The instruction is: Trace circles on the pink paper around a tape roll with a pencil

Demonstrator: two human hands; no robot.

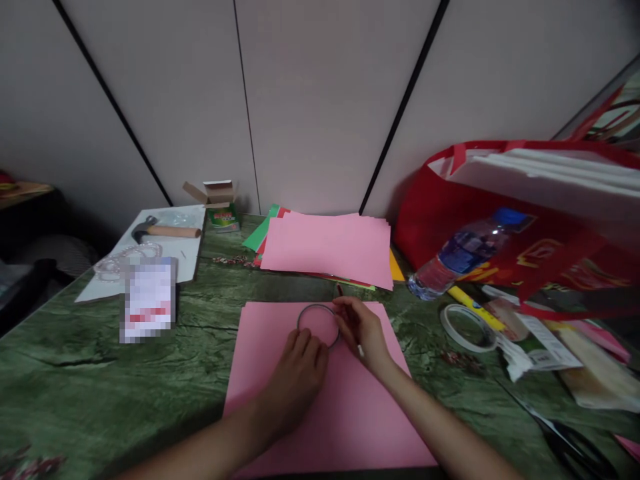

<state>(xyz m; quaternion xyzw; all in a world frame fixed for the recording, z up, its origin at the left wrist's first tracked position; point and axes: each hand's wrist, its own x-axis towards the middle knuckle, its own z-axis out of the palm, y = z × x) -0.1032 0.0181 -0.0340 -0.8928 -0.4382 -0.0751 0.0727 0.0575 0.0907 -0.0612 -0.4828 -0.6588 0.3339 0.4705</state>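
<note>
A thin grey ring (pixel 299 316) lies flat on a pink sheet of paper (pixel 345 427), which rests on the table in front of me. My left hand (pixel 297 377) is closed at the near side of the ring, its fingertips pressing on the rim. At the ring's right edge, my right hand (pixel 364 333) pinches a slim dark red pencil (pixel 340 291). One end of it sticks out past the fingers, and a pale end shows below the hand. Where its point meets the paper I cannot tell.
Behind lies a stack of pink paper (pixel 330 247) over other colours. At left are a hammer (pixel 175 231), a small green box (pixel 223 217) and a blurred-out card (pixel 149 300). At right are a bottle (pixel 460 257), red bag (pixel 425 207), tape roll (pixel 447 330) and scissors (pixel 560 433).
</note>
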